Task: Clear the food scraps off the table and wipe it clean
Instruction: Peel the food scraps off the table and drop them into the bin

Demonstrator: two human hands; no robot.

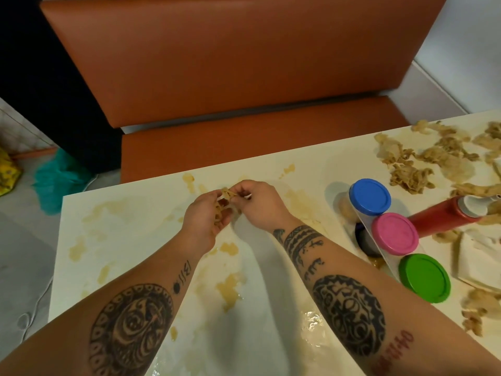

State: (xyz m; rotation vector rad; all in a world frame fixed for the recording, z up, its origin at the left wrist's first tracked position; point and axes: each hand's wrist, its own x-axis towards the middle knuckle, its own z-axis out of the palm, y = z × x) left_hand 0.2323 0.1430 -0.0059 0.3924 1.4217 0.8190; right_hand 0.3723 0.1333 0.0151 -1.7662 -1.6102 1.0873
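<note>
Two soft bundles lie on the floor at the far left, a yellow one (6,176) and a teal one (59,180). Anything swept off the left edge of the table (65,267) would probably land beside them. Brown smears (77,249) dot that left part of the top, some close to the edge, so a wipe pushed outward risks carrying the mess over.

Near the middle the hands are together above the table. The left hand (206,217) has its fingers curled round a small clump of scraps (220,211). The right hand (257,204) meets it, fingertips pinching a loose piece (228,194) at the top of the clump. The stuff looks soft and greasy, so bits could slip through the fingers onto the top. If the hands drift farther away, bits could fall onto the orange bench seat (244,147).

To the right stand three jars in a row, with a blue lid (370,196), a pink lid (394,233) and a green lid (424,278). A red squeeze bottle (439,219) lies on its side just beyond the pink one. The right forearm passes near the green lid, and a careless swing could topple a jar or roll the bottle.

At the far right sits the main heap of scraps (423,161), with crumpled napkins (477,256) near it. Wiping before that heap is lifted would likely only spread it.
</note>
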